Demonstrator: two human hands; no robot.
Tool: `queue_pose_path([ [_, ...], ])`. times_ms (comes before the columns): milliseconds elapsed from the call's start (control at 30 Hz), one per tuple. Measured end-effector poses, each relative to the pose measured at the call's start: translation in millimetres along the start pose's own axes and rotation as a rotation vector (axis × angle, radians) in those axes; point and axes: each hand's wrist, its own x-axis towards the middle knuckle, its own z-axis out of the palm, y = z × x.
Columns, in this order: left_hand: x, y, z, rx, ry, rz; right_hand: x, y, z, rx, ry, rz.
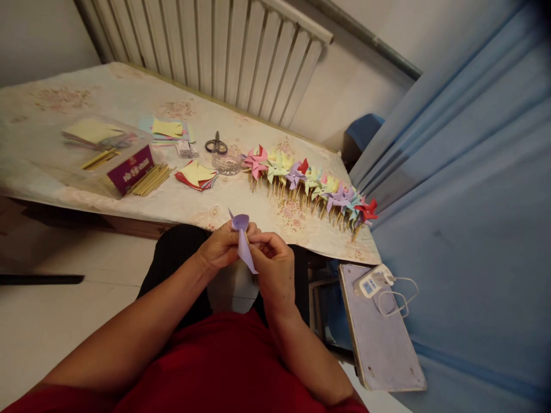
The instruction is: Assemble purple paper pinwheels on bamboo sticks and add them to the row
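Observation:
Above my lap, just off the table's front edge, I hold a purple paper pinwheel turned nearly edge-on. My left hand is closed on it from the left, fingers gripping the folded paper. My right hand is closed against its right side, with thumb and fingers pinched together near the middle. A small yellowish sliver shows between the paper and my fingertips; whatever the right fingertips pinch is too small and covered to make out.
Finished pinwheels line the table's right part. Nearby are a clear dish of small pins, scissors, cut paper, sticks and a plastic box. A stool with a white plug adapter stands right, beside a blue curtain.

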Motion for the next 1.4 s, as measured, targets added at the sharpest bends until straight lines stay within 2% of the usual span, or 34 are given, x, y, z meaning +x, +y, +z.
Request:
queue_pose_path([
  [433, 0.8, -1.2, 1.7, -0.018, 0.041, 0.011, -0.1, 2.2, 0.8, 0.054, 0.046, 0.037],
  [1400, 0.0, 0.6, 4.9, -0.001, 0.049, 0.024, 1.9, 2.9, 0.2, 0.027, 0.033, 0.028],
])
